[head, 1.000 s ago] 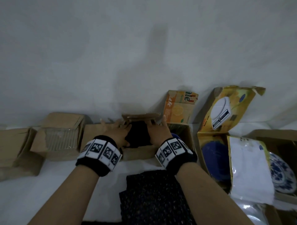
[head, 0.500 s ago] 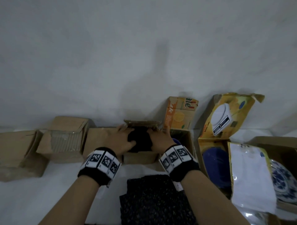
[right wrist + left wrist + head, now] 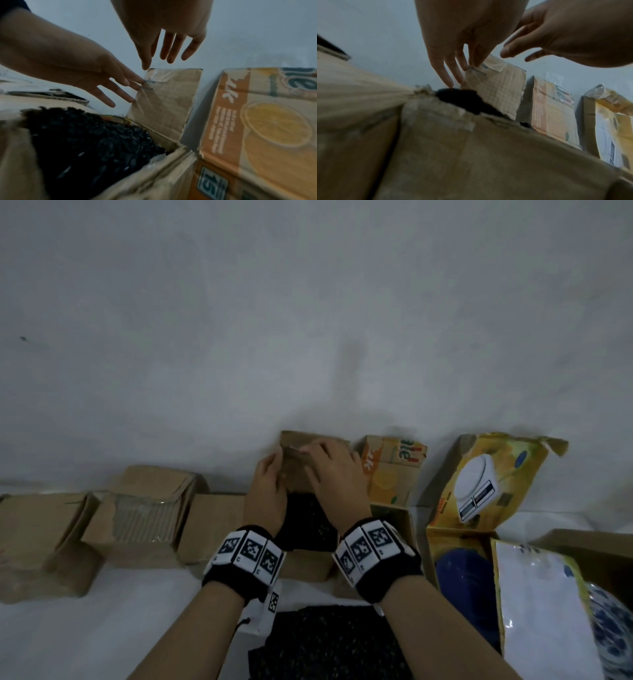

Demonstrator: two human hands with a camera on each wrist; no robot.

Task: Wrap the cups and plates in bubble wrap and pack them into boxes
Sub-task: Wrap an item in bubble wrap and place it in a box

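Both hands at the rear flap of the open box.

Left hand touches the left edge of the upright flap with straight fingers, nothing gripped. Right hand has loose, spread fingers at the flap's top edge, holding nothing. A bundle in black bubble wrap sits inside the box. An orange carton stands just beside it on the right.

A brown cardboard box sits at lower centre of the head view, open, its far flap standing upright with clear tape at its top edge. Inside lies a bundle in black bubble wrap, filling the opening. More black bubble wrap lies at the bottom centre.
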